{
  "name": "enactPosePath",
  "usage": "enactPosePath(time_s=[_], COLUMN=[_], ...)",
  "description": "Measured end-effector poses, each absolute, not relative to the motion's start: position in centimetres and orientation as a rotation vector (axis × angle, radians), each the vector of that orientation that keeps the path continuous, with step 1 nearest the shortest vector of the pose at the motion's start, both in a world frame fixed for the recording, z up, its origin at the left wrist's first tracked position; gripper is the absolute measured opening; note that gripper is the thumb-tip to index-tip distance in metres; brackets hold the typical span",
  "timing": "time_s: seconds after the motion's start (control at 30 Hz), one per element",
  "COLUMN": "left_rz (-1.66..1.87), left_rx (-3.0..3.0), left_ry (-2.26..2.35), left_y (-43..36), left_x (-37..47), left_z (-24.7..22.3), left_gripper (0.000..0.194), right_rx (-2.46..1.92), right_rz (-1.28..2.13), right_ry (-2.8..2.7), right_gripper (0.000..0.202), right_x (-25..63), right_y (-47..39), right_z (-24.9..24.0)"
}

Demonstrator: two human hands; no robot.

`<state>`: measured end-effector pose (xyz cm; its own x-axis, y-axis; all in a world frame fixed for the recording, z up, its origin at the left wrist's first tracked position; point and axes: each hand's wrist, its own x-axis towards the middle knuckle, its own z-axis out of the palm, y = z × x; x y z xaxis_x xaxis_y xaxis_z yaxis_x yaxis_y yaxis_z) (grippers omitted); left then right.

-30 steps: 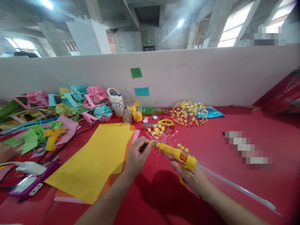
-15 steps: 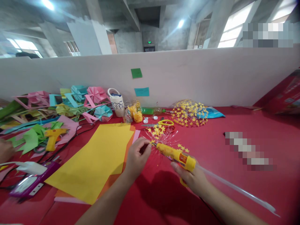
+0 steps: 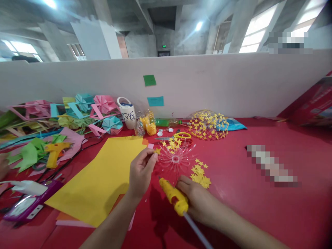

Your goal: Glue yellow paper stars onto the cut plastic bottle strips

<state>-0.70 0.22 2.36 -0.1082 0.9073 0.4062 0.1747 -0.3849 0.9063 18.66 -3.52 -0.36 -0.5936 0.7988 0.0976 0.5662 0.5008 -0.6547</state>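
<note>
Between the thumb and fingertips of my left hand (image 3: 142,169) is a small yellow paper star (image 3: 157,151). My right hand (image 3: 195,197) is wrapped around a yellow hot glue gun (image 3: 173,195), its nozzle pointing up and left, with a long clear glue stick (image 3: 197,230) sticking out of its back end. Just beyond my hands lies a clear plastic piece cut into spreading strips (image 3: 175,159), with several stars on its far strips. A pile of loose yellow stars (image 3: 201,176) sits right of it, close to my right hand.
Yellow paper sheets (image 3: 103,173) lie left of my hands. Scissors (image 3: 181,135), a star-covered clear dome (image 3: 207,124) and a white tumbler (image 3: 129,114) stand along the back. Far left are another glue gun (image 3: 54,154), a purple power strip (image 3: 33,204) and another person's hand (image 3: 3,164).
My right hand has drawn the glue gun toward me and turned it, so its nozzle is away from the star. My left hand has shifted slightly left, still pinching the star.
</note>
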Motion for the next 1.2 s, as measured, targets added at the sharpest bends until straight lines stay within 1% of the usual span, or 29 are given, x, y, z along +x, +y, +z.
enactPosePath(time_s=[0.07, 0.13, 0.2, 0.33, 0.47, 0.6, 0.8, 0.87, 1.0, 1.2], left_rz=[1.415, 1.287, 1.168, 0.971, 0.856, 0.786, 0.705, 0.730, 0.812, 0.785], left_rx=[1.413, 1.322, 1.243, 1.084, 0.957, 0.901, 0.809, 0.832, 1.010, 1.242], left_ry=[1.147, 1.068, 1.002, 0.937, 0.880, 0.802, 0.801, 0.832, 0.933, 1.089], left_y=[0.0, -0.2, -0.5, -0.8, -1.0, -1.2, -1.2, -1.1, -1.1, -1.2], left_x=[-0.3, 0.2, 0.7, 1.3, 1.4, 1.3, 1.4, 1.4, 1.7, 2.6], left_z=[2.5, 2.6, 2.6, 2.7, 2.6, 2.5, 2.6, 2.6, 2.9, 4.1], left_gripper=[0.013, 0.014, 0.015, 0.017, 0.014, 0.013, 0.016, 0.018, 0.015, 0.030], right_rx=[-1.189, -1.198, -1.177, -1.029, -0.897, -0.832, -0.791, -0.815, -0.969, -1.224], right_rz=[0.853, 0.845, 0.743, 0.432, 0.222, 0.114, 0.112, 0.107, 0.163, 0.391], right_ry=[-2.394, -2.417, -2.438, -2.397, -2.127, -2.203, -2.278, -2.267, -2.153, -1.911], right_gripper=[0.020, 0.026, 0.023, 0.008, 0.014, 0.017, 0.013, 0.013, 0.010, 0.009], right_x=[18.2, 18.0, 18.1, 18.8, 19.8, 20.2, 20.2, 20.5, 21.7, 22.6], right_y=[-3.7, -3.8, -3.7, -3.2, -2.4, -1.6, -1.4, -1.2, 0.0, 2.6], right_z=[-1.1, -1.3, -1.0, 0.5, 2.1, 3.0, 3.0, 3.2, 4.4, 7.0])
